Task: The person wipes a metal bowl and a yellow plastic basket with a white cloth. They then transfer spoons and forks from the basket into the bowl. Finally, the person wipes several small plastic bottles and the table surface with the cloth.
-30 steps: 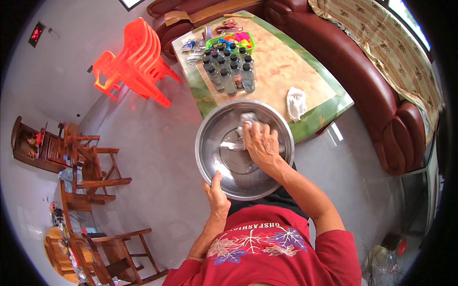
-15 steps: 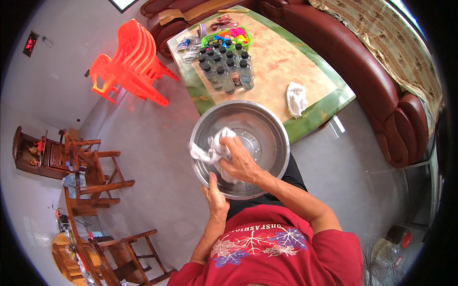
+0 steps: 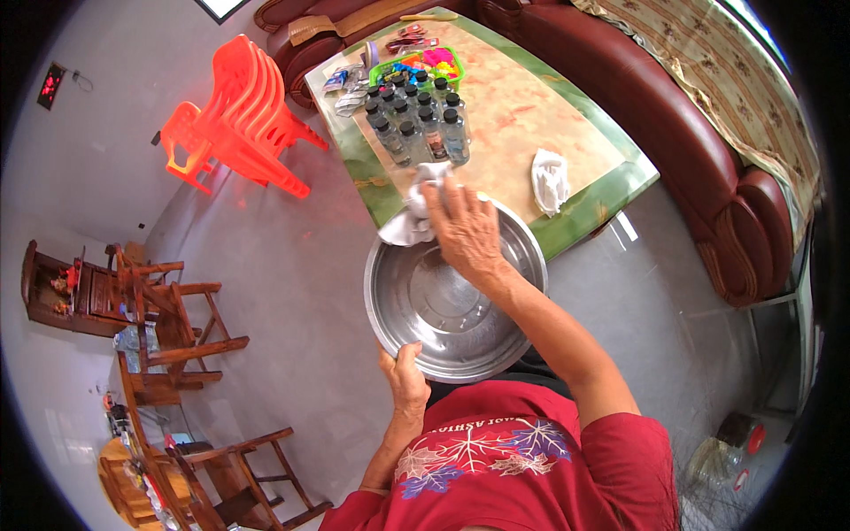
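Observation:
A round stainless-steel basin [image 3: 386, 305] is held in front of my red shirt, its inside facing up. My left hand [image 3: 407, 382] grips its near-left rim, thumb on the inner edge and the other fingers mostly hidden below. At the far rim, my right hand [image 3: 467, 232] has its fingers laid over a white cloth [image 3: 409, 228]. The cloth drapes across the far-left edge, one end bunched up beside the fingers. Shiny bare metal shows across the basin's bottom.
On the marble-topped table [image 3: 567, 115] ahead stand several black-capped clear bottles [image 3: 429, 128], a green basket [image 3: 460, 69] of colourful items and another white cloth [image 3: 551, 181]. Stacked orange chairs [image 3: 239, 119] are at left, wooden chairs [image 3: 181, 327] nearer, and a dark-red sofa [image 3: 673, 133] at right.
My right hand and the white cloth have moved from inside the basin up to its far-left rim. The basin has shifted slightly right and nearer, with my left hand still on it.

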{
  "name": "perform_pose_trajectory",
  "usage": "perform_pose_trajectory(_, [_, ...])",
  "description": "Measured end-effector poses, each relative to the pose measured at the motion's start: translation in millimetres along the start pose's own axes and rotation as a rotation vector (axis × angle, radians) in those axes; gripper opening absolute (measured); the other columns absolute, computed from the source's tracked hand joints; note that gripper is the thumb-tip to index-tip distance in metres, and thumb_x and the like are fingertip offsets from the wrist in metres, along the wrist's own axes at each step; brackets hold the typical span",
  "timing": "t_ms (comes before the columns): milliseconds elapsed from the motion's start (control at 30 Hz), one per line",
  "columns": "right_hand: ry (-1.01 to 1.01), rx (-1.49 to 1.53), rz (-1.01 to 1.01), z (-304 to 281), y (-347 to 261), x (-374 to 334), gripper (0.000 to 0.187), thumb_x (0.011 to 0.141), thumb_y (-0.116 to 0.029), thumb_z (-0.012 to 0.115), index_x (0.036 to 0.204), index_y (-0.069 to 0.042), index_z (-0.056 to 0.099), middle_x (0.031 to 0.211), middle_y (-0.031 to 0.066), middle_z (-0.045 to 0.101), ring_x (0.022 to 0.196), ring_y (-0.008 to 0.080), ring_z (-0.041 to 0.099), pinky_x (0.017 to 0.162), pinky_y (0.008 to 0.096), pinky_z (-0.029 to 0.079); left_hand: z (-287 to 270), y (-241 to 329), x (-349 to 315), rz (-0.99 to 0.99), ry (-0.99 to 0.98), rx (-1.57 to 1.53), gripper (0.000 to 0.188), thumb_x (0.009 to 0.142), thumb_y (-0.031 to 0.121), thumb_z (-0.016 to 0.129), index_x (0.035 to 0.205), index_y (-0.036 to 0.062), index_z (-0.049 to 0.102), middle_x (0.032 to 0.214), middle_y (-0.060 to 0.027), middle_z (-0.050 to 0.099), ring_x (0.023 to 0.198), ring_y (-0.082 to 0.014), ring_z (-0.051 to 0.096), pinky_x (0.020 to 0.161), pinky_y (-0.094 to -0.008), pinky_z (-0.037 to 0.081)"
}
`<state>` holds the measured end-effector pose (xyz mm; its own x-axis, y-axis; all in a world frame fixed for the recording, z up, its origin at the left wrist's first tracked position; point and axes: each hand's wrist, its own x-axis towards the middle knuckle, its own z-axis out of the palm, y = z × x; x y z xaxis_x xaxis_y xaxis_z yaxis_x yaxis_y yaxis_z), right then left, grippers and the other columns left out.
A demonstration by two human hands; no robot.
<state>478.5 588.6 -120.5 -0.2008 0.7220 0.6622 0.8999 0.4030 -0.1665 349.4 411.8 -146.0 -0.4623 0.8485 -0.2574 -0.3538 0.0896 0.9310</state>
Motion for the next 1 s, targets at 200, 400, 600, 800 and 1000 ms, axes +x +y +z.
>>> perform_pose_trajectory(200, [0.027, -0.017, 0.306, 2, 14, -30, 0.06, 0.073, -0.006, 0.056, 0.132, -0.005, 0.043, 0.124, 0.0197, 0.042, 0.106, 0.036, 0.048, 0.073, 0.0455, 0.045, 21, 6, -7, -0.004, -0.012, -0.016, 0.044, 0.085, 0.006, 0.052, 0.128, 0.0012, 0.043, 0.116, -0.0102, 0.054, 0.104, -0.0198, 0.053, 0.09, -0.0327, 0.043])
perform_pose_trajectory(400, [-0.096, 0.39, 0.192, 11, -45, -42, 0.062, 0.071, -0.003, 0.056, 0.13, 0.0, 0.04, 0.113, 0.0209, 0.044, 0.097, 0.0371, 0.048, 0.072, 0.0464, 0.045, 15, 6, -1, -0.029, -0.1, -0.009, 0.052, 0.095, 0.022, 0.049, 0.139, 0.0002, 0.032, 0.135, -0.013, 0.043, 0.121, -0.0219, 0.043, 0.102, -0.0345, 0.034])
perform_pose_trajectory(600, [-0.781, 0.996, -0.153, -26, -60, -64, 0.047, 0.071, -0.014, 0.06, 0.116, -0.009, 0.049, 0.105, 0.0169, 0.05, 0.087, 0.0411, 0.055, 0.074, 0.0515, 0.045, -4, 9, 3, -0.064, 0.02, -0.116, 0.05, 0.097, 0.029, 0.046, 0.136, 0.0005, 0.034, 0.132, -0.0128, 0.044, 0.118, -0.0219, 0.046, 0.097, -0.0357, 0.04])
perform_pose_trajectory(800, [-1.0, 0.873, -0.263, -55, -32, -81, 0.042, 0.072, -0.016, 0.06, 0.112, -0.011, 0.051, 0.1, 0.0151, 0.051, 0.094, 0.0358, 0.058, 0.074, 0.0481, 0.05, -9, 11, 2, 0.072, 0.04, 0.024, 0.043, 0.091, 0.021, 0.056, 0.127, 0.0015, 0.044, 0.117, -0.01, 0.055, 0.102, -0.0201, 0.056, 0.088, -0.0348, 0.046])
perform_pose_trajectory(1000, [-0.239, 0.356, -0.299, -34, -25, -42, 0.036, 0.076, -0.019, 0.058, 0.111, -0.013, 0.057, 0.099, 0.0069, 0.05, 0.086, 0.0229, 0.051, 0.063, 0.0384, 0.042, 2, 23, 1, 0.133, 0.037, 0.042, 0.043, 0.08, 0.0, 0.054, 0.122, 0.0008, 0.049, 0.105, -0.0074, 0.059, 0.09, -0.0164, 0.057, 0.083, -0.0315, 0.047])
